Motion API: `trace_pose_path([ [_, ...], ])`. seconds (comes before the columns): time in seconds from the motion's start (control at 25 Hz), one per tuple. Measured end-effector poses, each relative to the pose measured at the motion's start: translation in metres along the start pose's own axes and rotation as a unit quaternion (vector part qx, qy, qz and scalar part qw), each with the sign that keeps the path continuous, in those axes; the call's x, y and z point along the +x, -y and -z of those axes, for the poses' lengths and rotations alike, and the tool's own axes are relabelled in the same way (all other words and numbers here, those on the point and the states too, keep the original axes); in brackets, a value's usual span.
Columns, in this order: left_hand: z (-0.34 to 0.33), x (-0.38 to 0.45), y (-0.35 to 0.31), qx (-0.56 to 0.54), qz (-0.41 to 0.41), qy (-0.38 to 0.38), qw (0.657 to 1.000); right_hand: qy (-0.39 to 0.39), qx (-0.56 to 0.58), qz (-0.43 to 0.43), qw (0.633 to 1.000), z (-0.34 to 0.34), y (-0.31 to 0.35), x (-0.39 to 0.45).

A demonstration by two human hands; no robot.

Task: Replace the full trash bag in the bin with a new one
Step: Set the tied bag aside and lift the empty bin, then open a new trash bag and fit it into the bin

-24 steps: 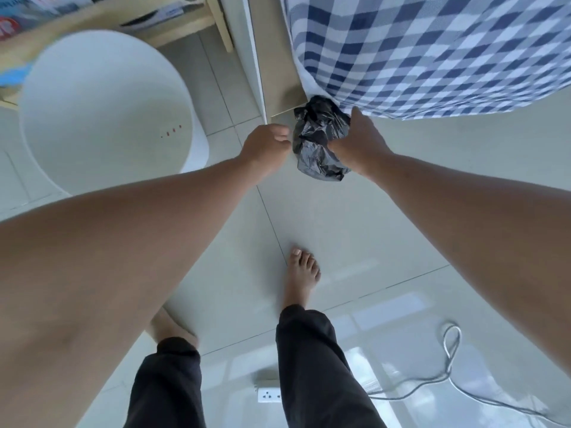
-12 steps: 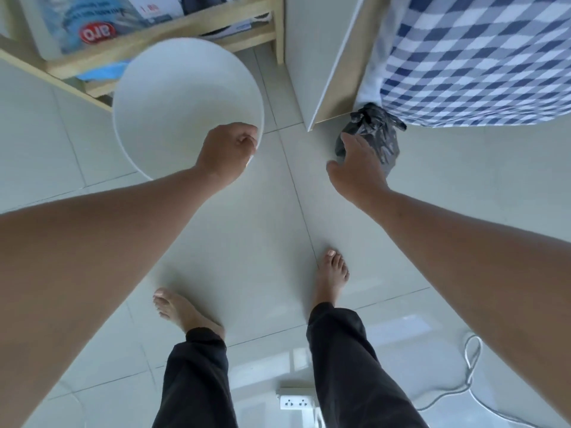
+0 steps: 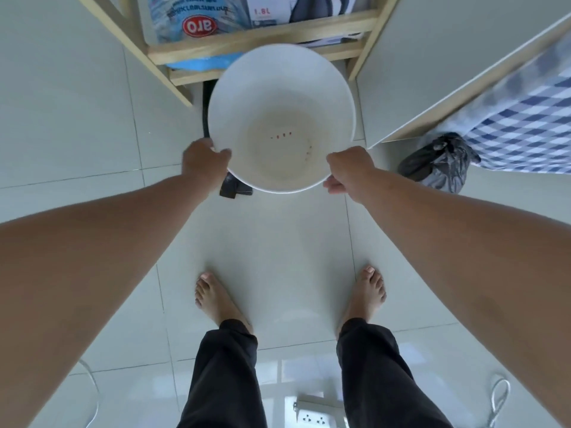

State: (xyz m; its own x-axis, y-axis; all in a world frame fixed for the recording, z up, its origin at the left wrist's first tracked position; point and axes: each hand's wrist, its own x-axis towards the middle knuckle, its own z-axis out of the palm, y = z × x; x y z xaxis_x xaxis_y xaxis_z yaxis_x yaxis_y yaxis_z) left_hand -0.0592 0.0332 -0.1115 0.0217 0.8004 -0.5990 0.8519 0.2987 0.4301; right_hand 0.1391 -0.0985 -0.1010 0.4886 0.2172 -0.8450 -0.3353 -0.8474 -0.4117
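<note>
Item: white bin (image 3: 279,88), round, no liner inside, a few small red marks on its base. We see it upright on the tiled floor (image 3: 278,257), directly in front of a wooden shelf (image 3: 259,38) and between our two hands.

Item: left hand (image 3: 204,162). We have it curled over the bin's near-left rim, thumb on the inner edge, fingers on the outside. A small folded piece of black plastic (image 3: 234,188) shows just beneath it; we cannot tell whether the hand holds it or it lies on the floor.

Item: right hand (image 3: 347,169). We see it clenched against the near-right rim, touching the outer wall.

Item: full trash bag (image 3: 438,163), dark grey, tied. It sits on the floor to our right, well apart from the bin, beside a checked cloth (image 3: 525,131).

Item: power strip (image 3: 315,415), between our bare feet, near the bottom edge.
</note>
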Motion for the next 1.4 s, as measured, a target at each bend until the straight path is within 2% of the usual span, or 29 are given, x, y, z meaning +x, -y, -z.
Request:
trace_pose_path([
  [0.08, -0.003, 0.002, 0.004, -0.066, -0.006, 0.011, 0.998, -0.016, 0.013, -0.015, 1.0, -0.003, -0.001, 0.009],
  [0.2, -0.011, -0.001, -0.001, -0.096, -0.029, 0.013, 0.995, -0.052, 0.044, -0.022, 0.997, 0.008, -0.002, 0.021],
  [0.44, -0.042, -0.024, -0.003, -0.125, 0.033, 0.088, 0.988, -0.074, -0.016, -0.027, 0.997, 0.049, -0.027, 0.027],
  [0.56, -0.051, -0.027, 0.003, -0.17, 0.047, 0.118, 0.977, -0.078, 0.051, -0.012, 0.996, 0.061, -0.039, 0.023],
  [0.68, -0.047, -0.029, 0.006, -0.176, 0.042, 0.167, 0.969, -0.032, 0.139, -0.025, 0.989, 0.061, -0.055, 0.007],
  [0.76, -0.039, -0.029, 0.016, -0.146, 0.054, 0.204, 0.967, 0.003, 0.13, -0.022, 0.991, 0.051, -0.074, -0.009],
  [0.92, -0.016, -0.019, 0.048, -0.116, 0.081, 0.209, 0.968, 0.021, 0.055, -0.045, 0.997, 0.001, -0.106, -0.026],
  [1.08, 0.003, 0.017, 0.095, -0.102, 0.086, 0.2, 0.971, 0.047, -0.028, -0.027, 0.998, -0.079, -0.104, -0.011],
  [1.4, -0.039, 0.131, 0.173, -0.125, 0.107, 0.183, 0.969, 0.059, -0.185, 0.117, 0.974, -0.225, -0.072, 0.093],
])
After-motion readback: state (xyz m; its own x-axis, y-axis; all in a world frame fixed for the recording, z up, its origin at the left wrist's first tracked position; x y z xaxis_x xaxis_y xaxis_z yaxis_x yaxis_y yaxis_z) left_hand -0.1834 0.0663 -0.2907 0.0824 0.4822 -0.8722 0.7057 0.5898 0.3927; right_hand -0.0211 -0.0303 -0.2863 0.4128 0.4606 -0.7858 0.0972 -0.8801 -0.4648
